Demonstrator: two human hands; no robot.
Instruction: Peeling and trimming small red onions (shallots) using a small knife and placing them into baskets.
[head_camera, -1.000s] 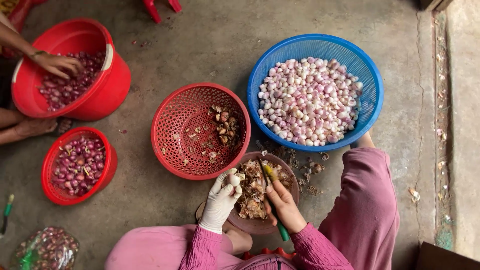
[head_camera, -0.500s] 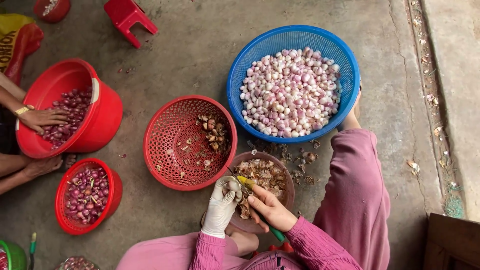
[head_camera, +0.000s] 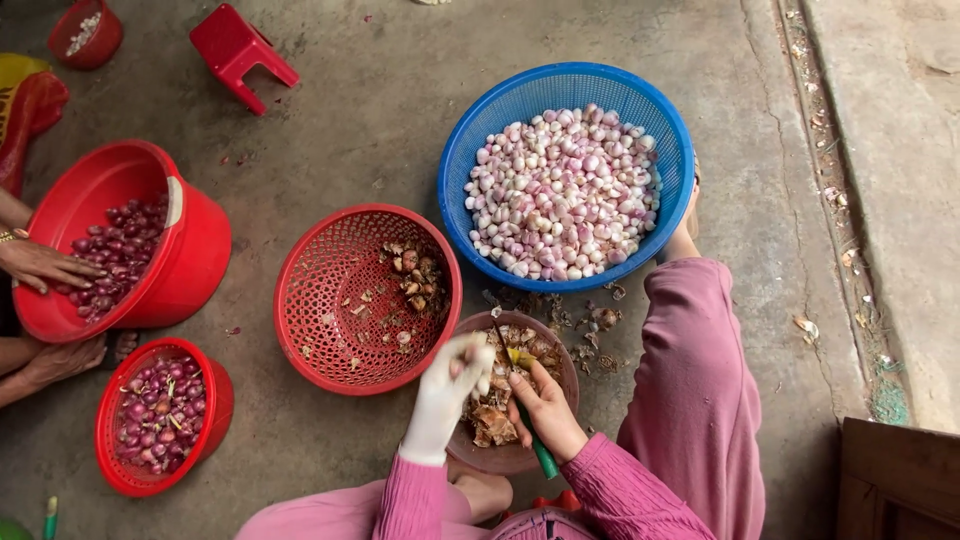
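I see a bare concrete floor (head_camera: 380, 120). Resting directly on it: blue basket (head_camera: 660, 130), red basket (head_camera: 320, 300), red bucket (head_camera: 195, 250), small red tub (head_camera: 215, 400), brown bowl (head_camera: 510, 455), red stool (head_camera: 240, 45), scattered peelings (head_camera: 600, 320).

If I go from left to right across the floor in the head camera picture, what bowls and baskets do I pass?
Red tub of purple shallots → red mesh basket → brown bowl of peelings under the hands → blue basket of peeled shallots.
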